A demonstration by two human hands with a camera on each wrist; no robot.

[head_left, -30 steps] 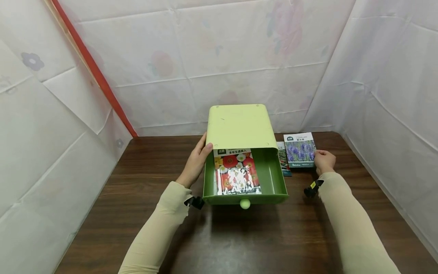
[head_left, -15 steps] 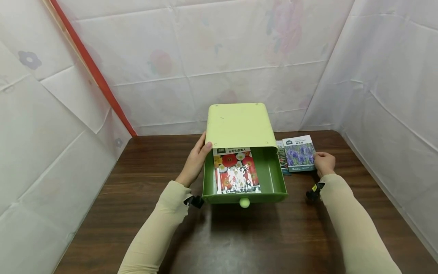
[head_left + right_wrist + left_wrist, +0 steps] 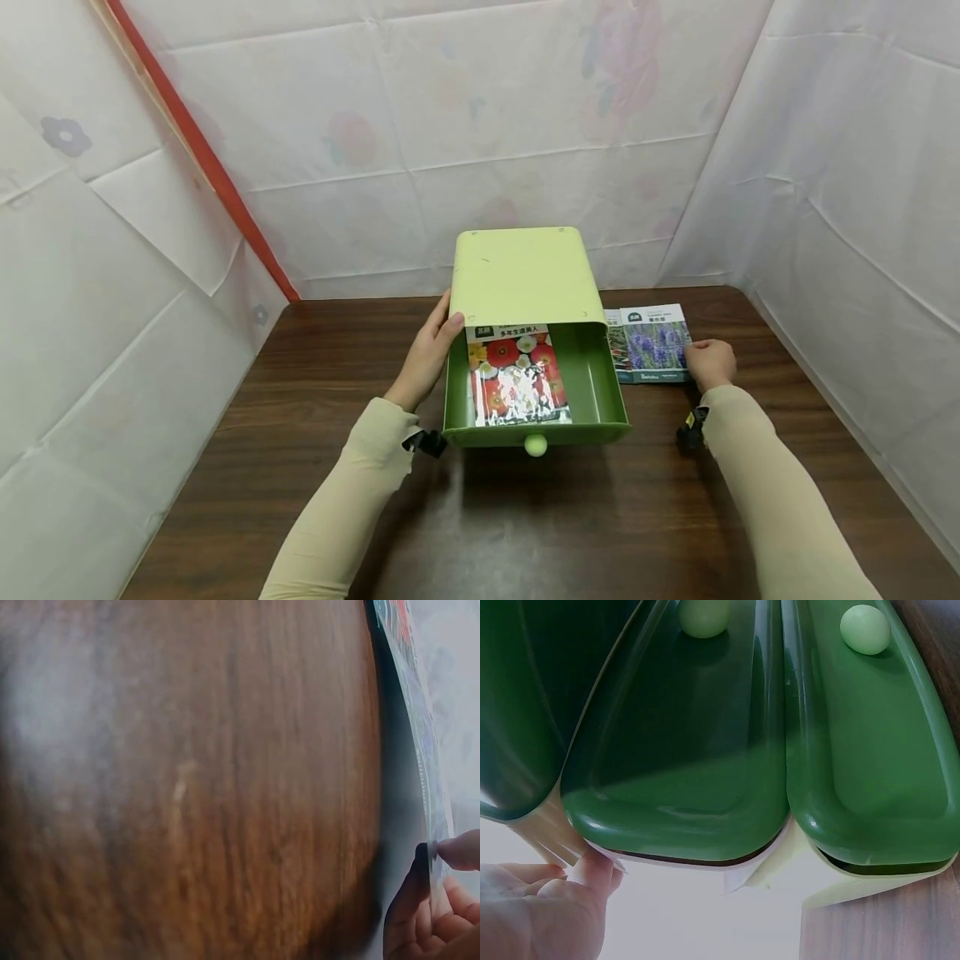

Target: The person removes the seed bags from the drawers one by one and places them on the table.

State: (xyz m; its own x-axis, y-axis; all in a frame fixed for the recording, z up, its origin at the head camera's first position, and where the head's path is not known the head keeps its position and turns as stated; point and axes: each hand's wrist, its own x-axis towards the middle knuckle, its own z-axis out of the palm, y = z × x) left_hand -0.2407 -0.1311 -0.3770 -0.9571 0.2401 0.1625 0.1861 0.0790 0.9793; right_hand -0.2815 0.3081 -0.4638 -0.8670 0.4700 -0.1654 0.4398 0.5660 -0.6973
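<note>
A small pale-green drawer cabinet stands on the table, its green top drawer pulled out. Inside that drawer lies a seed packet with red and white flowers. My left hand rests along the cabinet's left side, the thumb at its front corner; in the left wrist view, the fingers touch the side wall. To the right of the cabinet, my right hand pinches the right edge of a purple-flower seed packet. This packet overlaps another seed packet, partly hidden. The right wrist view shows the pinched packet edge-on.
Two more green drawers with round knobs, a middle one and a lower one, are pushed in below the open drawer. The brown wooden table meets white sheeting at the back and sides.
My right hand has brought the purple-flower packet slightly toward me; it turned a little on the way and now lies level with the packet beside it. The left hand and drawer have stayed put.
</note>
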